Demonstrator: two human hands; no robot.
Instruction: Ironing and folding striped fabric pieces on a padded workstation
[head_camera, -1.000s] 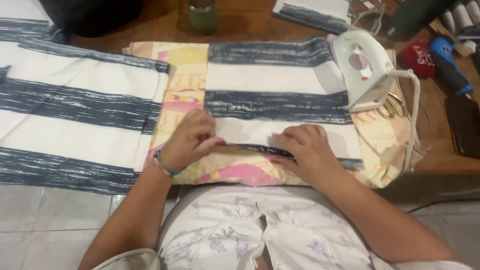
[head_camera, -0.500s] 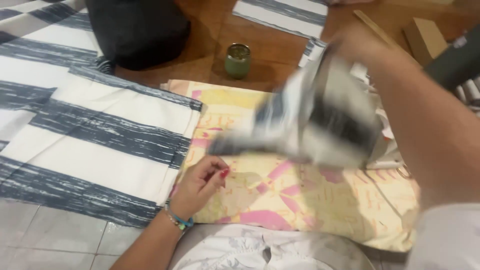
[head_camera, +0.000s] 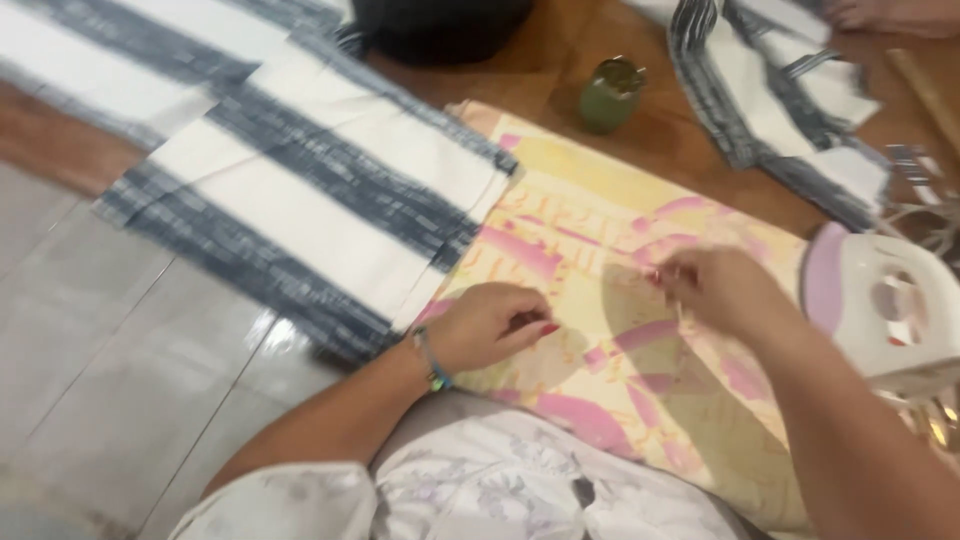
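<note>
Head view: the striped piece that lay under both hands a second ago is gone — the yellow-and-pink ironing cloth (head_camera: 600, 330) lies bare. The left hand (head_camera: 490, 325) rests curled on it; the right hand (head_camera: 715, 285) hovers, fingertips pinched, on what I cannot tell. The white iron (head_camera: 880, 310) stands just right of it; a striped cloth (head_camera: 320, 210) lies left.

I see a beaded bracelet (head_camera: 434, 362) on my left wrist, red-painted nails, and a white floral-print garment (head_camera: 480, 490).

Yellow-pink patterned cloth (head_camera: 620, 300), navy-striped white fabric (head_camera: 330, 190)
</note>
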